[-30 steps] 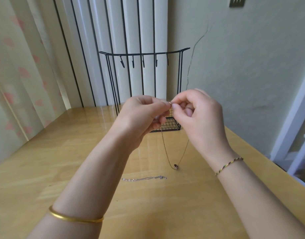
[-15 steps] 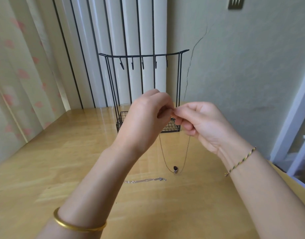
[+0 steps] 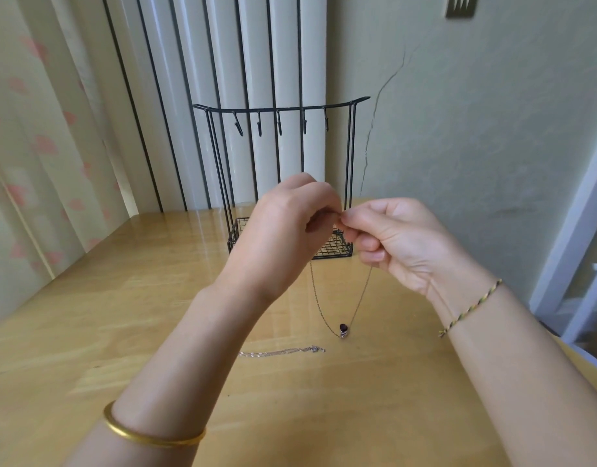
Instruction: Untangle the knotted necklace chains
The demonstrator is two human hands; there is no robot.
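Necklace chain over glossy wooden table

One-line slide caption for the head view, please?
Left hand and right hand pinch a thin gold necklace chain with dark pendant over a wooden table; a silver chain lies on it.

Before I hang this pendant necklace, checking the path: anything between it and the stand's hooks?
Nothing visible does. The pendant necklace hangs from the left hand and right hand before the stand, whose hooks are bare; the silver chain lies nearer, on the table.
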